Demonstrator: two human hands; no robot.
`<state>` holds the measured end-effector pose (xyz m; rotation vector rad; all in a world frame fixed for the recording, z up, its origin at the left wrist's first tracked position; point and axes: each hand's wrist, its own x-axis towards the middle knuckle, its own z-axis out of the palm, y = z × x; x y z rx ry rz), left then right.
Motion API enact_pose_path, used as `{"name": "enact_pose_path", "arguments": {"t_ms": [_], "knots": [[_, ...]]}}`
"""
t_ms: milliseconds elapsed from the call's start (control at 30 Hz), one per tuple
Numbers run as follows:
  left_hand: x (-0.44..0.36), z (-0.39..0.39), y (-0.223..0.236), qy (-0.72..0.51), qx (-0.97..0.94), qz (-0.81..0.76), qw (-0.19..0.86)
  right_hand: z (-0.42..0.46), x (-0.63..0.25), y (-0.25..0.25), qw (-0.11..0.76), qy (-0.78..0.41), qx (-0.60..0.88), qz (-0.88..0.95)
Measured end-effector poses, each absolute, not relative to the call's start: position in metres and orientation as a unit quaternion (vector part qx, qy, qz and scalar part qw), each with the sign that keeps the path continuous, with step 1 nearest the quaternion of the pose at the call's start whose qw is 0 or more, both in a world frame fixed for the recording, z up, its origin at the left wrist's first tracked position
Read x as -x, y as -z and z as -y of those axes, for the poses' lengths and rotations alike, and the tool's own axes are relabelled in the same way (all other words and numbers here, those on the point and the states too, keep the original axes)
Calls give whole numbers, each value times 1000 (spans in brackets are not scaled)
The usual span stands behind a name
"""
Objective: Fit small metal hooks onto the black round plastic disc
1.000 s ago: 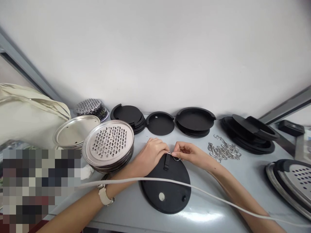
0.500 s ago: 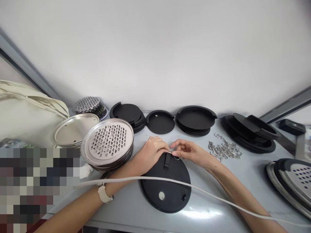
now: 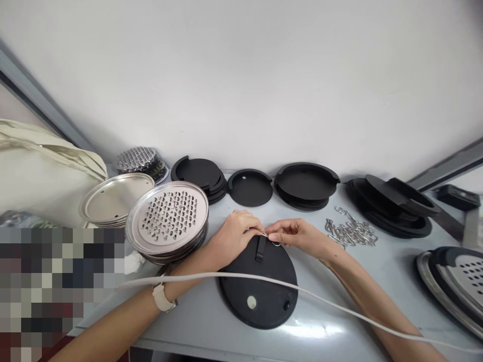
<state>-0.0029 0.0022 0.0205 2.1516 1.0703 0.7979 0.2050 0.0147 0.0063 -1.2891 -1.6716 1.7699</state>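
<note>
A round black disc (image 3: 260,291) lies tilted on the table in front of me, with a short black strap (image 3: 260,249), a pale round spot and a small dark knob on its face. At the strap's upper end, my left hand (image 3: 239,231) pinches thumb and fingers together on one end of a thin metal hook. My right hand (image 3: 296,235) meets it there, thumb and forefinger closed on the same metal hook (image 3: 276,244), whose curved wire shows below the fingers. The exact grip of the left fingertips is partly hidden.
Metal grater discs (image 3: 169,216) are stacked left, beside plain metal plates (image 3: 116,198). Black discs (image 3: 307,181) line the wall. Several metal hooks (image 3: 350,232) lie in a pile right. A white cable (image 3: 332,299) crosses the view above the disc. More grater parts (image 3: 468,271) sit far right.
The two hands have drawn slightly closer, and the right fingers have folded in closer together around the metal hook. The view has shifted slightly; the disc stays in place.
</note>
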Motion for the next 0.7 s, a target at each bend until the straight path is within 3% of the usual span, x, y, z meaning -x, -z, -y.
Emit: {"name": "enact_pose_path", "arguments": {"t_ms": [700], "knots": [[2,-6,-10,-336,-765,-423,349,-13,-202,-8,202,-631,472,581]]}}
